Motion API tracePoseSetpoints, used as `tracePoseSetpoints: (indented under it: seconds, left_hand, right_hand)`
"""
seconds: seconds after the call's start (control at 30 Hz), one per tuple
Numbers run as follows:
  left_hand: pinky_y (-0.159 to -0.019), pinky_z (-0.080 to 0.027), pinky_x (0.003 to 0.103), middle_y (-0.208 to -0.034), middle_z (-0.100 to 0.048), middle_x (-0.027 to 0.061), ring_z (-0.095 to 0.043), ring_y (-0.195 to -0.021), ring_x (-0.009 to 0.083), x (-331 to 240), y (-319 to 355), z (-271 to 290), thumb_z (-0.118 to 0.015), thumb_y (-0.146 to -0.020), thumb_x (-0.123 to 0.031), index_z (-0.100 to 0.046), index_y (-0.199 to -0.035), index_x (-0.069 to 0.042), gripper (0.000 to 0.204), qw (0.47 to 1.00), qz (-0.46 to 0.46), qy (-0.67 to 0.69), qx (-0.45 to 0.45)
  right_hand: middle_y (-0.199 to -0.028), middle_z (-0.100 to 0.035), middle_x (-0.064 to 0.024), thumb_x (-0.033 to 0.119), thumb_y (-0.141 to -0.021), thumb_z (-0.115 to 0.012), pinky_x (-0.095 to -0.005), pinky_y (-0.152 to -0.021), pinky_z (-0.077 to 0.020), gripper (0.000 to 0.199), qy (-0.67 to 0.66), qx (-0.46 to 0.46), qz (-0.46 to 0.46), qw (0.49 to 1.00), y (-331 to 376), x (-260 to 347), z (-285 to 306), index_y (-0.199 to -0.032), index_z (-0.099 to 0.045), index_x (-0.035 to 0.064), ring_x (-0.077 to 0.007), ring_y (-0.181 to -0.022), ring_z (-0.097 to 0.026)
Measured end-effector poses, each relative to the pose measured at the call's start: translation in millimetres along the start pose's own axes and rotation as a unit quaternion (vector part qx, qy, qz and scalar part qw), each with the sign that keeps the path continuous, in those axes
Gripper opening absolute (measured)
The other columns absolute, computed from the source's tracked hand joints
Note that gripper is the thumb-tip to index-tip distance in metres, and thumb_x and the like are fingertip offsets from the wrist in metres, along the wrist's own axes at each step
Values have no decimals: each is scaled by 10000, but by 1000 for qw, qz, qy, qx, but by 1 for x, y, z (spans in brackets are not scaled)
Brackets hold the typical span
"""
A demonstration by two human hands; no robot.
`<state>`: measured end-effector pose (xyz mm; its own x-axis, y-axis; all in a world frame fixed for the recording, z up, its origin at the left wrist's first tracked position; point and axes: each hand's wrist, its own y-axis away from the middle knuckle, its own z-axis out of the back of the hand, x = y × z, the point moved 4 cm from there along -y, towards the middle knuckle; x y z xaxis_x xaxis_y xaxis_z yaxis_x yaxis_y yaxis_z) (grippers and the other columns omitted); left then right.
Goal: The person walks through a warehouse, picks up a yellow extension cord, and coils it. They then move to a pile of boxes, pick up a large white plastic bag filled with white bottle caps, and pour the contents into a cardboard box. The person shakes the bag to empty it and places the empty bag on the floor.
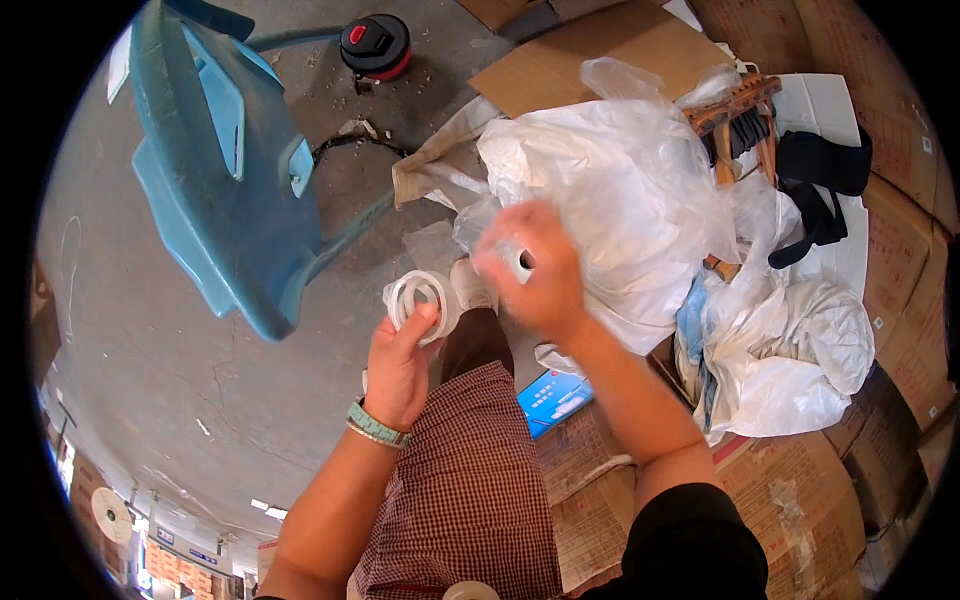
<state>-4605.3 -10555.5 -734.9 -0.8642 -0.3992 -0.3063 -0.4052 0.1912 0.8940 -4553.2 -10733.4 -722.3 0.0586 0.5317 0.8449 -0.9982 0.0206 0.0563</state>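
My left hand (400, 365) is closed on clear plastic rings (422, 292), round and see-through, held up above my shoe. The thumb presses on their near edge; how many there are I cannot make out. To its right, my right hand (540, 270) is raised over the edge of a white plastic sheet (600, 170), smeared by motion. A small whitish shape with a dark round centre (525, 259) shows at that hand; whether the fingers grip it is unclear. A green-banded watch sits on my left wrist.
A light-blue plastic chair (225, 190) stands at the left, with a black-and-red round device (375, 47) beyond it. Cardboard boxes (780, 490) line the right side. Bundled plastic bags (780, 350), a wooden frame (735, 105) and a blue box (553, 400) are nearby.
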Motion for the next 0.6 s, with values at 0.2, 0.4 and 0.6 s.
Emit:
tracePoseSetpoints:
  seconds: [0.2,0.4,0.6]
  left_hand:
    - [-817,-406,248,-939,-589,-24,-529,-877,77,9,8,37,-653,-842,-202,-585,-1014,-73,226,995,-3,-95,32]
    - [-798,-411,242,-910,-588,-30,-525,-850,70,17,15,61,-652,-843,-198,-592,-1003,-63,217,993,13,-116,24]
    - [-792,-424,244,-924,-600,-26,-538,-849,71,15,16,56,-644,-847,-160,-593,-1013,-56,203,994,9,-107,8]
  right_hand:
    - [-1392,-398,-104,267,-768,-647,-593,-1018,-239,494,548,-41,-154,821,-69,-72,130,-1233,-528,146,-321,-1336,-279]
    - [-1453,-319,-85,220,-775,-648,-566,-950,-346,569,466,-237,-287,803,4,-184,291,-1306,-457,147,-356,-1302,-325]
    - [-1200,-521,-123,215,-758,-652,-453,-899,-412,392,627,-484,-145,593,8,-132,231,-1104,-563,52,-328,-1105,-486]
